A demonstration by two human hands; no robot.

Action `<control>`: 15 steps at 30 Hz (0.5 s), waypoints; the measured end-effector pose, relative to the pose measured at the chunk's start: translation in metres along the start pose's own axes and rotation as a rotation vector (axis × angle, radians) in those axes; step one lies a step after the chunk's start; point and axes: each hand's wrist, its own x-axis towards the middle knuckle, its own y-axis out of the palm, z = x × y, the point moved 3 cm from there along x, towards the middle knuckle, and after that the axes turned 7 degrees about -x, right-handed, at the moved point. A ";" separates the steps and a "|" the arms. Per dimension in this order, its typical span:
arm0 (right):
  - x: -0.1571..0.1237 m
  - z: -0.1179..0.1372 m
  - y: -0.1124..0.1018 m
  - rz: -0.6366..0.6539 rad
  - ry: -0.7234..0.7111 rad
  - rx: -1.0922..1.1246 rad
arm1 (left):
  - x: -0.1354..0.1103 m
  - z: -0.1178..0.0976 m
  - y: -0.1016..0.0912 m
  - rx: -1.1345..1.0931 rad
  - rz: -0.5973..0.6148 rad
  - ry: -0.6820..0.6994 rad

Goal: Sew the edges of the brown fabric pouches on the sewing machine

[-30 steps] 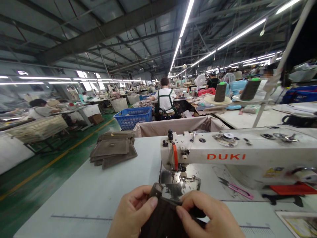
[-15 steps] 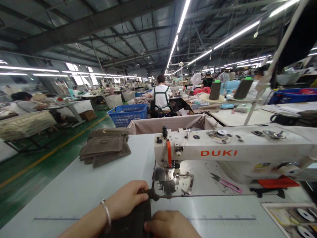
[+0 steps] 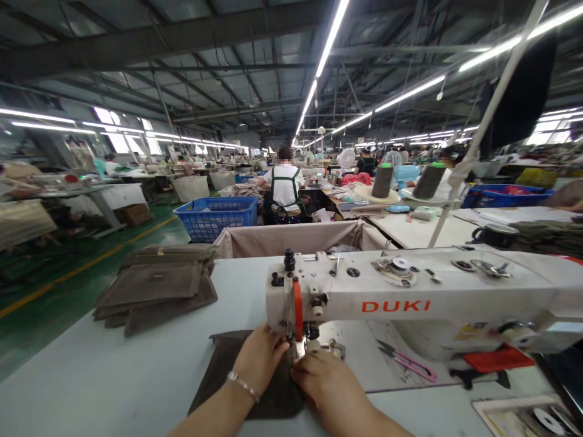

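A: Cloth (image 3: 222,361)?
B: Flat on the table (image 3: 113,376), right edge at the machine (image 3: 346,297).
A: Left hand (image 3: 260,359)?
B: Fingers bent on the cloth; whether pinching, can't tell.
A: Right hand (image 3: 328,381)?
B: Curled at that edge; grip hidden, can't tell.

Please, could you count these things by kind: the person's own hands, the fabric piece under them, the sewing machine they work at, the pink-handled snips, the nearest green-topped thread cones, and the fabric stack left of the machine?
Left hand and right hand: 2
Fabric piece: 1
Sewing machine: 1
Pink-handled snips: 1
Green-topped thread cones: 2
Fabric stack: 1
Total: 8
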 end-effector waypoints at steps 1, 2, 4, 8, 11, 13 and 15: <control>-0.004 0.000 0.000 -0.017 0.002 0.015 | -0.008 -0.003 0.001 -0.011 -0.006 -0.001; -0.007 0.001 -0.001 -0.033 0.009 0.030 | -0.015 -0.006 0.002 -0.023 -0.009 0.007; -0.011 0.002 0.000 -0.066 0.024 0.058 | -0.026 -0.012 0.001 -0.043 0.003 0.057; -0.010 0.005 0.005 -0.119 0.027 0.083 | -0.029 -0.017 -0.004 -0.027 0.042 0.142; -0.007 0.008 0.011 -0.142 0.000 0.083 | -0.028 -0.013 -0.007 0.001 0.084 0.161; -0.006 0.010 0.015 -0.149 -0.013 0.085 | -0.028 -0.009 -0.007 0.026 0.095 0.174; -0.006 0.010 0.016 -0.151 -0.020 0.089 | -0.029 -0.006 -0.006 0.052 0.095 0.185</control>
